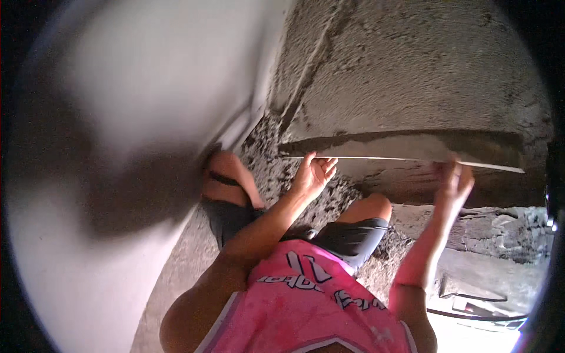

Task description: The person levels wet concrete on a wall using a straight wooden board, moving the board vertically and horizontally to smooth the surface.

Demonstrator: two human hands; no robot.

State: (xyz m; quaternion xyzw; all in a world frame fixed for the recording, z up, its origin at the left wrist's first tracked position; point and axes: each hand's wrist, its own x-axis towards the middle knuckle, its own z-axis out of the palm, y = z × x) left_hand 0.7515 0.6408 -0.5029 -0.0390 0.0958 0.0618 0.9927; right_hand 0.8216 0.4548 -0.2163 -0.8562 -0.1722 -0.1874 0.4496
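A long, thin flat strip with a pale front edge (376, 158) spans the ledge in front of me, roughly level. My left hand (315, 175) grips this edge near its left end, thumb up at the edge and fingers curled beneath. Farther right, my right hand (456, 181) is closed on the same edge, its fingertips blurred and partly lost in shadow. Behind the edge lies a grey surface bordered by a dark, wet-looking band (482, 142). Whether the strip rests on the ledge or is held off it, I cannot tell.
Beyond the ledge spreads a rough grey cement surface (412, 70) with a groove at its left. A smooth white wall (165, 59) rises close on my left. Crumbly dark rubble (265, 147) lies between my knees and the ledge. A dark curved rim (482, 318) shows at lower right.
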